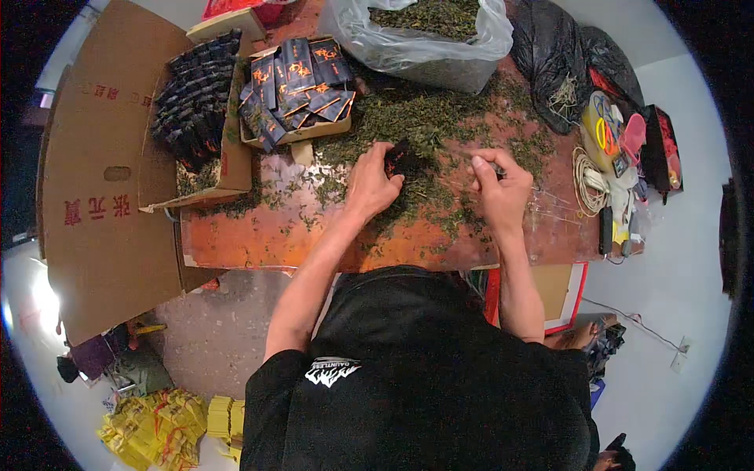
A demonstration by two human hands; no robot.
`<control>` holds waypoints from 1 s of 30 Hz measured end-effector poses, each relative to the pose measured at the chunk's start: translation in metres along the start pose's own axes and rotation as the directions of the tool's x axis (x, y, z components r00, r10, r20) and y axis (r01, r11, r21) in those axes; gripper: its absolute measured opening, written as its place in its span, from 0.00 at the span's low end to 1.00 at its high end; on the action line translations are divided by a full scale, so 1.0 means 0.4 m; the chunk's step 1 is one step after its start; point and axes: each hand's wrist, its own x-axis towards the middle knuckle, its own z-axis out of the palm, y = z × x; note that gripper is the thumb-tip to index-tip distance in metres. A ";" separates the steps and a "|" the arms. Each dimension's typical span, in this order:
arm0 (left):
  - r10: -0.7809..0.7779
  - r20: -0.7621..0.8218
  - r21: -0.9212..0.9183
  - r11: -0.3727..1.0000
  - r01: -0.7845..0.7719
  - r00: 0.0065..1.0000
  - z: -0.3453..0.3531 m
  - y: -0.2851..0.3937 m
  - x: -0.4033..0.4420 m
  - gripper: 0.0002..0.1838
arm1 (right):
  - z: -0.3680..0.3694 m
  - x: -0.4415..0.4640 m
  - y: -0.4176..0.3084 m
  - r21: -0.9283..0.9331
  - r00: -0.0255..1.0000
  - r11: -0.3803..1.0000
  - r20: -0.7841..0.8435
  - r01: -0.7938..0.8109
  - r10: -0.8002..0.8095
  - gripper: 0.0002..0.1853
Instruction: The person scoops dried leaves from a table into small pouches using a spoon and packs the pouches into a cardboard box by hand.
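My left hand [372, 185] is closed around a small black packet [398, 159] with orange marks, held over the loose dried tea leaves [428, 118] on the table. To its right, my right hand [504, 191] is raised just above the tabletop with fingers curled and thumb pressed to the index finger; what they pinch, if anything, is too small to make out. Left of my hands, a shallow carton [318, 132] holds a heap of similar black packets [297, 74]. Whether the held packet's mouth is open cannot be seen.
Rows of black packets [198, 98] fill a cardboard box [239, 169] at the left. A clear bag [463, 67] of leaves stands at the back, beside black plastic bags [550, 55]. Scissors [603, 133] and a string coil [587, 182] lie along the reddish table's [314, 253] right edge.
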 end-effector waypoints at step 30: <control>-0.010 0.019 -0.007 1.000 0.010 1.000 -0.004 0.011 -0.004 0.29 | 0.026 -0.011 -0.060 -0.367 0.890 0.811 0.175 0.456 -0.421 0.05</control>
